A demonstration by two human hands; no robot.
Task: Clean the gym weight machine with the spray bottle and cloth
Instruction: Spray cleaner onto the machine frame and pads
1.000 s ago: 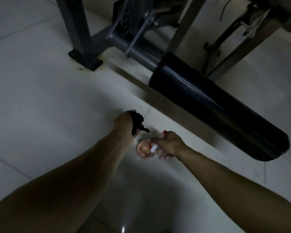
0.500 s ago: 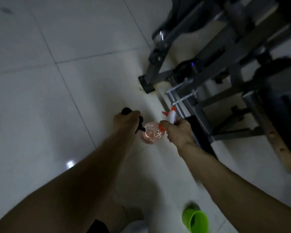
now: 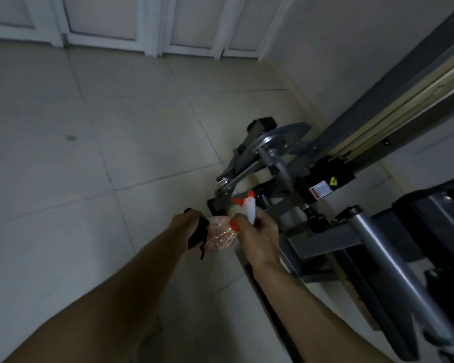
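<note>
A small clear plastic spray bottle with pinkish liquid (image 3: pixel 220 235) is held in the air between the two hands, above the pale tiled floor (image 3: pixel 89 179) and just in front of the grey metal gym weight machine (image 3: pixel 325 239). The bottle's white spray head with orange nozzle and trigger (image 3: pixel 248 206) is pointed up and away from the person, toward the machine's base. The bottle's neck is gripped by the right hand (image 3: pixel 258 238), whose fingers are curled round it just below the spray head. A crumpled black cloth (image 3: pixel 198 235) is clutched in the left hand (image 3: pixel 186 225), with the fingers closed tightly round it and a loose end hanging below the fist. The cloth is seen touching the bottle's left side; whether the bottle is also held by the left fingers cannot be told.

On the machine, a round grey metal pulley wheel (image 3: pixel 275 145) is seen beyond the hands, and a black block with a red-and-white label and a yellow warning sticker (image 3: pixel 328 184) is set to its right. White panelled doors (image 3: pixel 102 19) are seen along the far wall.
</note>
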